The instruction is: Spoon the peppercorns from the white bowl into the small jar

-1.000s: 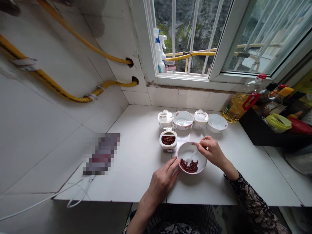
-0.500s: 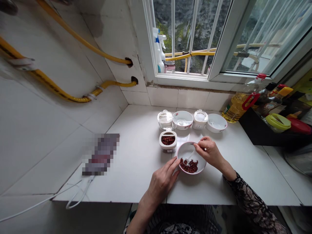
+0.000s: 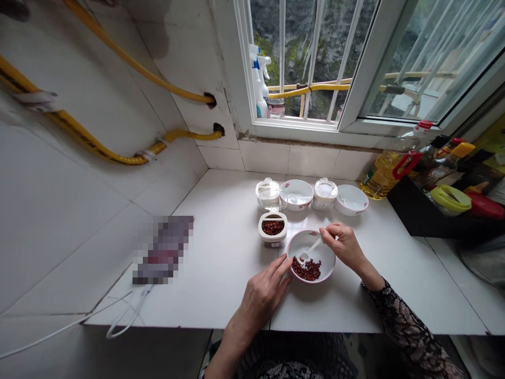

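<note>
A white bowl (image 3: pixel 326 271) with a pink rim stands near the counter's front edge. Reddish-brown dried peppercorns (image 3: pixel 306 270) lie in its lower left part. My left hand (image 3: pixel 263 289) steadies the bowl from the left, its fingers closed against the rim. Between the thumb and fingers of my right hand (image 3: pixel 342 243) is the handle of a small white spoon (image 3: pixel 314 245). The spoon's head rests inside the bowl at the upper edge of the peppercorns. Just behind and left of the bowl, an open seasoning jar (image 3: pixel 272 241) is filled with similar peppercorns.
Behind stand two white-lidded jars (image 3: pixel 268 191) and two more bowls, one the floral bowl (image 3: pixel 296 205), another the right-hand bowl (image 3: pixel 352 210). An oil bottle (image 3: pixel 379 173) and a black condiment box (image 3: pixel 414 210) stand right. A blurred-out object (image 3: pixel 163 250) with a white cable lies left.
My right hand has shifted slightly right with the spoon, and more of the spoon's handle shows. My left hand keeps its place at the bowl.
</note>
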A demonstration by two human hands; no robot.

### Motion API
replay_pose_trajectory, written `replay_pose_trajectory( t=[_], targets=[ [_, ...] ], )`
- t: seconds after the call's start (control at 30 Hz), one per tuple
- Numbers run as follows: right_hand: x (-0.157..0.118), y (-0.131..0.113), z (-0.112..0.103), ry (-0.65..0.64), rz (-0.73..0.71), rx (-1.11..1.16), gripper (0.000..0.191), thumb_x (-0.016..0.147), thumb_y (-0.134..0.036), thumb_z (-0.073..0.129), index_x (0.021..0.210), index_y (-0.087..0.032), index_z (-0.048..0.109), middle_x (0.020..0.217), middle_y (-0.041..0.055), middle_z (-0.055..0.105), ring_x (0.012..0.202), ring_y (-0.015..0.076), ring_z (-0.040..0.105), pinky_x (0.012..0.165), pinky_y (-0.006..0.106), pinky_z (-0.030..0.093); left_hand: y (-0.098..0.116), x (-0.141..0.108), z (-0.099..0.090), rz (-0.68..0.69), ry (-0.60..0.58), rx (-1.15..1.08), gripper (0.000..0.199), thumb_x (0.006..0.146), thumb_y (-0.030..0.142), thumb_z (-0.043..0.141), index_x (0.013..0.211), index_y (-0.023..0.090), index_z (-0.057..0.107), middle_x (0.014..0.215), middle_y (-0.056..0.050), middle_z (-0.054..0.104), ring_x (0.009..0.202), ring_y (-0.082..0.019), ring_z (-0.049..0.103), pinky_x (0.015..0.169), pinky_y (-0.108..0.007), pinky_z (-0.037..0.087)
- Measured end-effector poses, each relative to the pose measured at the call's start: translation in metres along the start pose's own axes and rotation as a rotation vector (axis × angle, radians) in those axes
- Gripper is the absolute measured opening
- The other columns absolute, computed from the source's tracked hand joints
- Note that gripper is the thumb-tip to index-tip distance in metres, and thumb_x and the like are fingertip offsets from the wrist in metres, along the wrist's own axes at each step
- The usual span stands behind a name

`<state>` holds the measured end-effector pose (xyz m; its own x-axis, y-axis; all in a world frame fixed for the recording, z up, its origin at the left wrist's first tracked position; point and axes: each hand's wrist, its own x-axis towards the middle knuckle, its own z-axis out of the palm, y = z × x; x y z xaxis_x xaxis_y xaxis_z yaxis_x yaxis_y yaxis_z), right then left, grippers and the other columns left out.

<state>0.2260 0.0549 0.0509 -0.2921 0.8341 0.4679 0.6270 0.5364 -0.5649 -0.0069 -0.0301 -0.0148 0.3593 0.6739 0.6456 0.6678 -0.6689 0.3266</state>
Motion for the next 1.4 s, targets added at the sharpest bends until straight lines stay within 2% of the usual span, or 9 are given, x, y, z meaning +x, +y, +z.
replay_pose_trajectory(
  t=[0.2,0.33,0.43,0.63,0.83,0.97,1.1,1.23,1.4],
  targets=[
    [0.002,-0.003,0.008,0.052,-0.186,-0.199,0.043,0.095,-0.024,0.051,0.053,-0.019,0.042,0.045,-0.008,0.041,0.046,0.0077,0.029,0.08,0.03,0.041,0.0,0.0,-0.001,0.001,0.003,-0.002,0.039,0.099,0.018,0.047,0.138,0.016,0.046,0.122,-0.015,0.068,0.11,-0.022,0.069,0.089,-0.029,0.058],
    [0.002,-0.011,0.018,0.0,-0.248,-0.16,0.042,0.094,-0.021,0.05,0.053,-0.019,0.042,0.045,-0.0083,0.042,0.046,0.0079,0.027,0.081,0.03,0.041,0.0,-0.001,0.0,0.002,-0.001,0.011,0.036,0.1,0.019,0.046,0.136,0.016,0.047,0.121,-0.015,0.068,0.108,-0.022,0.069,0.087,-0.029,0.059],
    [0.001,-0.012,0.02,-0.021,-0.193,-0.078,0.045,0.095,-0.025,0.049,0.052,-0.02,0.04,0.044,-0.0078,0.039,0.046,0.0087,0.029,0.079,0.029,0.044,0.0,-0.001,0.0,-0.002,0.002,0.009,0.035,0.1,0.019,0.047,0.135,0.015,0.048,0.122,-0.015,0.068,0.107,-0.022,0.07,0.088,-0.03,0.059],
    [0.001,-0.009,0.011,-0.04,0.019,0.044,0.051,0.096,-0.039,0.048,0.049,-0.02,0.039,0.048,-0.0023,0.044,0.055,0.0118,0.045,0.064,0.026,0.042,0.0,0.0,0.0,0.008,0.001,0.014,0.033,0.1,0.018,0.047,0.133,0.014,0.049,0.121,-0.015,0.068,0.108,-0.021,0.069,0.088,-0.029,0.058],
    [0.0,-0.01,0.012,-0.067,0.058,0.11,0.053,0.094,-0.043,0.049,0.048,-0.021,0.033,0.046,-0.0028,0.037,0.054,0.0124,0.043,0.06,0.026,0.039,0.0,0.001,-0.001,0.015,0.015,0.023,0.034,0.1,0.02,0.047,0.134,0.015,0.049,0.119,-0.015,0.069,0.107,-0.021,0.069,0.088,-0.029,0.058],
    [0.0,-0.013,0.009,-0.079,0.089,0.148,0.054,0.093,-0.045,0.049,0.047,-0.02,0.037,0.046,-0.0023,0.039,0.053,0.0115,0.042,0.06,0.025,0.039,0.0,0.001,-0.001,0.02,0.016,0.023,0.033,0.1,0.019,0.047,0.132,0.014,0.05,0.119,-0.015,0.069,0.107,-0.021,0.069,0.087,-0.028,0.059],
    [0.001,-0.015,0.002,-0.061,0.209,0.234,0.053,0.09,-0.051,0.051,0.049,-0.019,0.046,0.049,-0.0015,0.043,0.051,0.0104,0.04,0.052,0.024,0.034,0.0,0.001,-0.001,0.024,0.019,0.024,0.032,0.101,0.018,0.045,0.132,0.013,0.05,0.119,-0.016,0.069,0.108,-0.021,0.069,0.087,-0.029,0.059],
    [0.005,-0.013,-0.002,-0.055,0.32,0.334,0.053,0.086,-0.056,0.052,0.049,-0.019,0.046,0.045,-0.0035,0.036,0.045,0.0084,0.031,0.044,0.024,0.024,0.0,0.001,0.0,0.017,0.017,0.026,0.033,0.1,0.019,0.046,0.133,0.014,0.049,0.121,-0.015,0.068,0.109,-0.021,0.069,0.087,-0.029,0.059],
    [0.028,-0.016,-0.003,0.052,0.243,0.288,0.049,0.088,-0.051,0.051,0.051,-0.019,0.048,0.047,-0.0034,0.04,0.046,0.0089,0.034,0.047,0.024,0.028,0.0,0.0,0.001,0.026,0.022,0.03,0.033,0.101,0.019,0.044,0.133,0.014,0.048,0.12,-0.016,0.068,0.108,-0.021,0.069,0.086,-0.029,0.059]
  ],
)
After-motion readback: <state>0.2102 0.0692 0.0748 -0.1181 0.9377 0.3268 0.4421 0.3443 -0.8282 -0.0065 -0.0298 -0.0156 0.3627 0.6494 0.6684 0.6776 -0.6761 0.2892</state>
